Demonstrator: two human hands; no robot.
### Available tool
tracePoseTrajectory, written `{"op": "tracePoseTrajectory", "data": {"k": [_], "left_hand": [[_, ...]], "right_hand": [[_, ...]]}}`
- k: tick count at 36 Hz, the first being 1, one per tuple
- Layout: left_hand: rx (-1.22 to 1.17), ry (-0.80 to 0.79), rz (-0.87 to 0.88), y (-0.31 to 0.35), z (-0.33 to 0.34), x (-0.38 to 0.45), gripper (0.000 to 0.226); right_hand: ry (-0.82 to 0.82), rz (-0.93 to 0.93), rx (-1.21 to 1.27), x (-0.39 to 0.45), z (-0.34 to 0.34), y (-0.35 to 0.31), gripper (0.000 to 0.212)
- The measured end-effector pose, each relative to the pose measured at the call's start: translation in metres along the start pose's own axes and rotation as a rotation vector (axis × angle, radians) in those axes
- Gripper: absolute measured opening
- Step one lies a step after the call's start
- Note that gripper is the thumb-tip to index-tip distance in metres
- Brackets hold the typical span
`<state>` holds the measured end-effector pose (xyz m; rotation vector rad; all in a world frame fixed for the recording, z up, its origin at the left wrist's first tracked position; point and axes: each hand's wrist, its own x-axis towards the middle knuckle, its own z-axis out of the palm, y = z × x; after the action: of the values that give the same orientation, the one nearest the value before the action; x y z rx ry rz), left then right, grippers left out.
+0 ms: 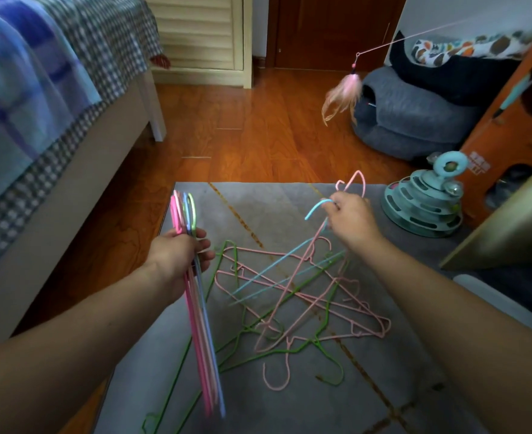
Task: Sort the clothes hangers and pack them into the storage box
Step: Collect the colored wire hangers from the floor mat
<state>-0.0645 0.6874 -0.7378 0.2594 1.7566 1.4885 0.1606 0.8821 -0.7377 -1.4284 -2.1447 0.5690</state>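
Note:
My left hand [178,252] grips a stacked bundle of hangers [200,333], pink, blue and green, their hooks pointing up and away from me. My right hand [354,220] holds a blue hanger [277,264] by its hook, lifted above the pile, and a pink hanger's hook [354,181] sticks out past its fingers. Below both hands a tangled pile of pink hangers [317,302] and green hangers [236,339] lies on a grey rug [289,208]. No storage box can be made out.
A bed with a checked cover [54,126] runs along the left. A teal cat toy tower [424,202] stands at the rug's right edge, a grey pet bed [408,120] and an orange box [509,120] behind it. A feather wand [346,89] hangs above the wooden floor [242,130].

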Motion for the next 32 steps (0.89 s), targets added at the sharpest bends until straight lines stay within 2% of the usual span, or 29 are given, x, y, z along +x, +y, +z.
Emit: {"op": "tracePoseTrajectory", "data": {"k": [1,3,8,11,14,16,20,24,26,28,30,32], "left_hand": [[0.004,-0.002,-0.002,-0.001,0.000,0.000,0.021],[0.009,-0.003,-0.009,-0.003,-0.001,0.000,0.020],[0.024,-0.020,-0.033,-0.006,-0.005,0.005,0.018],[0.030,-0.032,-0.038,-0.008,-0.005,0.006,0.017],[0.038,-0.052,-0.040,-0.009,-0.003,0.004,0.017],[0.043,-0.063,-0.038,-0.010,-0.002,0.001,0.017],[0.051,-0.075,-0.035,-0.010,-0.002,-0.001,0.018],[0.050,-0.072,-0.045,-0.010,-0.003,0.001,0.018],[0.052,-0.065,-0.050,-0.011,-0.004,0.001,0.018],[0.057,-0.067,-0.053,-0.012,-0.004,0.003,0.019],[0.062,-0.069,-0.058,-0.013,-0.005,0.002,0.018],[0.064,-0.067,-0.066,-0.014,-0.007,0.003,0.018]], "right_hand": [[0.033,-0.028,-0.129,0.001,-0.004,0.003,0.025],[0.078,-0.055,-0.212,0.002,-0.006,0.006,0.026],[0.033,-0.089,-0.037,0.000,-0.004,0.007,0.026],[-0.144,0.015,0.119,0.000,0.006,0.010,0.027],[-0.480,-0.006,0.008,-0.006,0.013,0.024,0.030],[-0.576,-0.001,-0.019,-0.017,0.016,0.033,0.029],[-0.755,0.107,0.302,-0.047,0.032,0.049,0.061],[-0.982,0.138,0.235,-0.067,0.049,0.075,0.060],[-0.923,0.209,0.216,-0.074,0.057,0.086,0.049],[-0.745,0.317,0.256,-0.077,0.064,0.092,0.037],[-0.558,0.422,0.287,-0.076,0.071,0.098,0.039],[-0.524,0.484,0.248,-0.077,0.076,0.101,0.036]]}}
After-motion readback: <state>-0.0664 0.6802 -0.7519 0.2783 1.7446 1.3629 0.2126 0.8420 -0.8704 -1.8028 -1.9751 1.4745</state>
